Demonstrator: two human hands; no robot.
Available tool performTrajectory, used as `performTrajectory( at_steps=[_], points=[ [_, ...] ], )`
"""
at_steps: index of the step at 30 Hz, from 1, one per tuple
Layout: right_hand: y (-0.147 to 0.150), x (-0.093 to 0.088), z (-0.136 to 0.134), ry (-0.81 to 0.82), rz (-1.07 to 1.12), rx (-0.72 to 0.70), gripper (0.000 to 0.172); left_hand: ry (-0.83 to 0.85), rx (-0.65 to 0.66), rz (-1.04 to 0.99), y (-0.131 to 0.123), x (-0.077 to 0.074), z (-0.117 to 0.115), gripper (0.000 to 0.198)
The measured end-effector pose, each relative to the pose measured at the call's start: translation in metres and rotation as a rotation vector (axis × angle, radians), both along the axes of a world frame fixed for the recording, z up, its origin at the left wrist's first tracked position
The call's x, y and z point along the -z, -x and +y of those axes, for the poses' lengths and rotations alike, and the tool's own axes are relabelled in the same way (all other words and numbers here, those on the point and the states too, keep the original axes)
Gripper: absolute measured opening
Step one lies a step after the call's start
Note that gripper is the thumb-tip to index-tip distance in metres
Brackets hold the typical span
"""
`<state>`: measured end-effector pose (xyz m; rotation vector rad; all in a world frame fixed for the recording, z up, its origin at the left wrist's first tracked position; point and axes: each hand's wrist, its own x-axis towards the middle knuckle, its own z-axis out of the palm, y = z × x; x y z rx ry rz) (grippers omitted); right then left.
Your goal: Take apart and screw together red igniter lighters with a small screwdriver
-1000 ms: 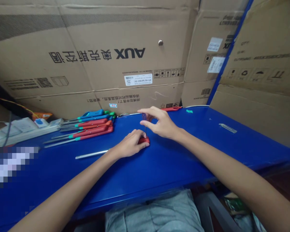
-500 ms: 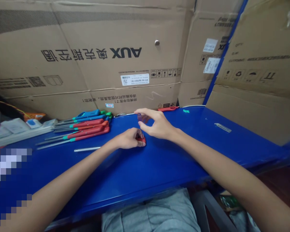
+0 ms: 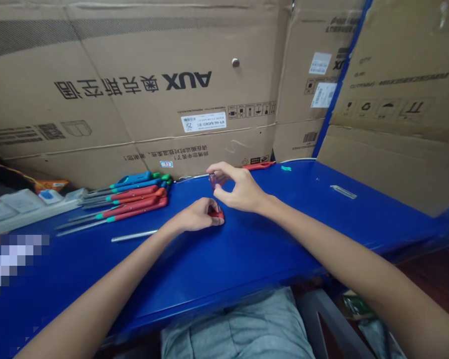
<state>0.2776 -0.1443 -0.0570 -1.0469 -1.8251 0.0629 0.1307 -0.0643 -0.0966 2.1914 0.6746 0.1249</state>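
Note:
My left hand [image 3: 197, 215] is closed around the red handle [image 3: 217, 214] of a screwdriver lying on the blue table [image 3: 269, 239]; its steel shaft [image 3: 133, 236] sticks out to the left. My right hand [image 3: 239, 188] hovers just above and behind it, thumb and fingers pinching a small purple screwdriver [image 3: 213, 180] that stands upright, its thin blade pointing down at the red handle.
A pile of several red, blue and green-handled screwdrivers [image 3: 129, 199] lies at the back left. A red tool [image 3: 260, 165] and a small green piece [image 3: 285, 168] sit against the cardboard boxes [image 3: 142, 99]. A metal strip [image 3: 343, 191] lies at the right. A white power strip [image 3: 30, 207] is far left.
My right hand has closed its fingers more tightly around the small purple screwdriver. Both hands stay over the red handle; the view has shifted slightly.

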Motion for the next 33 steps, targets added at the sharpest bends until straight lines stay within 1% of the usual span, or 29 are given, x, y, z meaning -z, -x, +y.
performTrajectory(
  at_steps=[3, 5, 7, 11, 13, 17, 20, 23, 27, 30, 33],
  points=[
    [-0.0011, 0.0001, 0.0004, -0.066, -0.089, 0.048, 0.030, -0.031, -0.002, -0.019, -0.0002, 0.0017, -0.0001, 0.028],
    [-0.0020, 0.0000, 0.0010, -0.085, -0.107, 0.073, 0.026, -0.041, -0.009, -0.009, -0.0003, 0.0020, -0.0002, 0.029],
    [-0.0023, 0.0001, 0.0013, -0.088, -0.089, 0.073, 0.024, -0.041, -0.015, 0.010, -0.0004, 0.0016, -0.0003, 0.031],
    [-0.0015, 0.0008, 0.0012, -0.042, -0.037, 0.035, 0.033, -0.033, -0.006, 0.021, -0.0003, 0.0020, 0.0000, 0.031],
    [-0.0014, 0.0011, 0.0015, -0.031, -0.025, 0.037, 0.030, -0.036, -0.009, 0.016, 0.0000, 0.0033, 0.0004, 0.032],
    [-0.0019, 0.0016, 0.0037, -0.077, -0.007, 0.077, 0.022, -0.039, -0.022, 0.014, 0.0006, 0.0041, 0.0001, 0.034],
    [-0.0015, 0.0025, 0.0049, -0.037, 0.066, 0.039, 0.020, -0.037, -0.043, 0.029, 0.0003, 0.0022, -0.0013, 0.035],
    [-0.0006, 0.0043, 0.0054, -0.019, 0.126, -0.014, 0.026, -0.050, -0.039, 0.033, -0.0002, 0.0014, -0.0017, 0.036],
    [0.0000, 0.0071, 0.0059, -0.023, 0.123, -0.007, 0.026, -0.056, -0.027, 0.025, 0.0002, 0.0035, -0.0002, 0.037],
    [0.0015, 0.0076, 0.0051, 0.032, 0.217, -0.026, 0.030, -0.048, -0.036, 0.026, 0.0008, 0.0053, 0.0014, 0.037],
    [0.0041, 0.0052, 0.0023, 0.091, 0.294, -0.065, 0.027, -0.077, -0.031, 0.027, 0.0008, 0.0068, 0.0030, 0.037]
  ],
)
